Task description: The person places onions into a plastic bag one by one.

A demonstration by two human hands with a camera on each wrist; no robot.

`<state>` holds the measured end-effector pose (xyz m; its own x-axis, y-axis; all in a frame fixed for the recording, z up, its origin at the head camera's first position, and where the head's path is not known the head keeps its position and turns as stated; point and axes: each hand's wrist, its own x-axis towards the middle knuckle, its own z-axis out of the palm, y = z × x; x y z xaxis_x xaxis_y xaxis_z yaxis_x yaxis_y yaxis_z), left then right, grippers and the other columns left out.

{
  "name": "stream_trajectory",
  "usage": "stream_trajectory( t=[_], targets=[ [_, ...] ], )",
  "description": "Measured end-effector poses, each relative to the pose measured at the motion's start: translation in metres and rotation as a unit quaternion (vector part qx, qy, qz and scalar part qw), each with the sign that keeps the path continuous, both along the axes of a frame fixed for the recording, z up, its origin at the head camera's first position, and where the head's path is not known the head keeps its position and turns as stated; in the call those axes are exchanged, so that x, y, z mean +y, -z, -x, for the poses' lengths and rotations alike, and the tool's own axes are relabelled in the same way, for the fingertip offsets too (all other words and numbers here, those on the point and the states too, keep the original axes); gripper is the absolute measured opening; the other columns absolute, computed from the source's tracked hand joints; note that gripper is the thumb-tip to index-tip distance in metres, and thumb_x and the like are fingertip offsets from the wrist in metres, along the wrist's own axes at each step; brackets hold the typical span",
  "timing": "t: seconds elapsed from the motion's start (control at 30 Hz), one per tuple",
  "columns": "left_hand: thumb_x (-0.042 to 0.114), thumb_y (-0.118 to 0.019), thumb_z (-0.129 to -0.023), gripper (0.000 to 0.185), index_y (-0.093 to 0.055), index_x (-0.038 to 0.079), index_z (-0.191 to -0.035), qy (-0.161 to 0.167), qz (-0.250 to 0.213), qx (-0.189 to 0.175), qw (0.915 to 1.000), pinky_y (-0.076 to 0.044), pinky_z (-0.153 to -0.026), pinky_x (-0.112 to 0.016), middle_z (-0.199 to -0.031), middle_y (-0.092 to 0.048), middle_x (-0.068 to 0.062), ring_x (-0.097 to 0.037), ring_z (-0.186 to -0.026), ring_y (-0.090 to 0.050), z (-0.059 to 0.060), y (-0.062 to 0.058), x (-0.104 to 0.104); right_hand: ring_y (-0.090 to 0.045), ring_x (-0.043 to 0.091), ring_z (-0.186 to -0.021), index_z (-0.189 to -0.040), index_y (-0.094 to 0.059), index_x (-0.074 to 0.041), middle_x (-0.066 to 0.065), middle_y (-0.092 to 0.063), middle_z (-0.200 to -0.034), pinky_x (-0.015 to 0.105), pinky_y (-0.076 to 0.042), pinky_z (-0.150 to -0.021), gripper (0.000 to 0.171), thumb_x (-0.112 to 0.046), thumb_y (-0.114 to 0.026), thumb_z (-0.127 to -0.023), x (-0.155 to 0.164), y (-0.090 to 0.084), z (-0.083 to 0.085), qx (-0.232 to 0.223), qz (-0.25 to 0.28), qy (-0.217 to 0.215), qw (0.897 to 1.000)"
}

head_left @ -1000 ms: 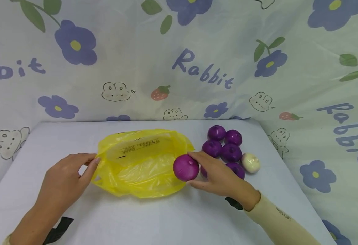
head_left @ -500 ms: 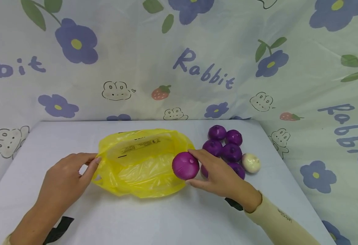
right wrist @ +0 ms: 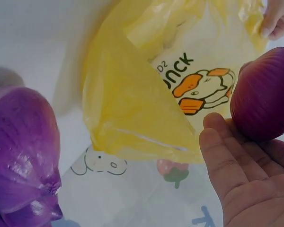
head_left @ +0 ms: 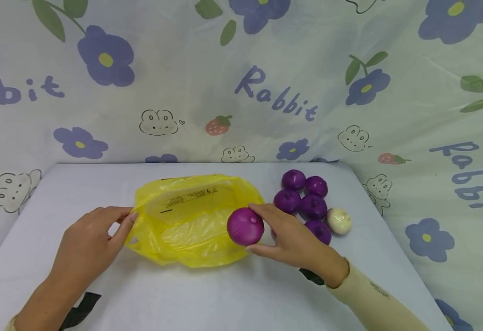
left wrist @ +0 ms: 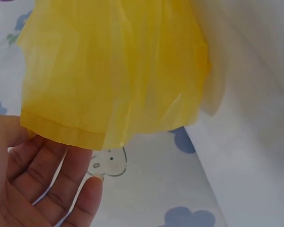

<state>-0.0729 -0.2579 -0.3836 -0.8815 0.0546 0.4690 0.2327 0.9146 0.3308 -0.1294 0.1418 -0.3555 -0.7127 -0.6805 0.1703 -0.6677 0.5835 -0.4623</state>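
Note:
A yellow plastic bag lies on the white table with its mouth lifted. My left hand pinches the bag's left edge; the left wrist view shows that edge over my fingers. My right hand grips a purple onion at the bag's right rim. In the right wrist view, this onion rests against my fingers, with the printed bag beyond.
Several purple onions and one white onion are clustered right of the bag, behind my right hand. One of them looms near the right wrist camera. A flower-print cloth rises behind and beside the table.
My right hand has carried the purple onion slightly left, over the bag's right rim. The left hand and the bag have stayed put.

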Motion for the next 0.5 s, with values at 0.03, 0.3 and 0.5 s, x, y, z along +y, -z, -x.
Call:
stream_trajectory(
  t=[0.03, 0.3, 0.5],
  targets=[
    [0.016, -0.083, -0.089, 0.029, -0.076, 0.0, -0.112, 0.001, 0.0, 0.0, 1.0, -0.057, -0.057, -0.045, -0.093, -0.075, -0.014, -0.03, -0.075, -0.065, 0.0, 0.0, 0.0, -0.063, 0.013, -0.101, -0.154, -0.048, -0.009, 0.002, -0.062, -0.138, 0.028, -0.058, -0.088, 0.083, -0.043, -0.086, -0.088, -0.001, 0.0, 0.0, 0.0, 0.001, -0.002, 1.0],
    [0.016, -0.084, -0.088, 0.029, -0.076, 0.0, -0.111, 0.005, -0.003, 0.004, 1.0, -0.056, -0.056, -0.042, -0.093, -0.076, -0.013, -0.027, -0.072, -0.064, 0.0, 0.001, 0.002, -0.057, 0.018, -0.132, -0.156, -0.047, -0.011, 0.004, -0.057, -0.148, 0.036, -0.053, -0.104, 0.085, -0.051, -0.082, -0.089, -0.016, 0.001, 0.0, -0.003, -0.011, -0.004, 1.0],
    [0.016, -0.084, -0.088, 0.029, -0.076, 0.001, -0.111, 0.005, -0.003, 0.003, 1.0, -0.056, -0.055, -0.041, -0.093, -0.075, -0.012, -0.026, -0.072, -0.064, 0.0, 0.002, 0.003, -0.058, 0.019, -0.131, -0.155, -0.046, -0.009, 0.005, -0.058, -0.147, 0.037, -0.053, -0.103, 0.085, -0.05, -0.081, -0.09, -0.022, 0.002, 0.0, -0.007, -0.017, -0.006, 1.0]
  ],
)
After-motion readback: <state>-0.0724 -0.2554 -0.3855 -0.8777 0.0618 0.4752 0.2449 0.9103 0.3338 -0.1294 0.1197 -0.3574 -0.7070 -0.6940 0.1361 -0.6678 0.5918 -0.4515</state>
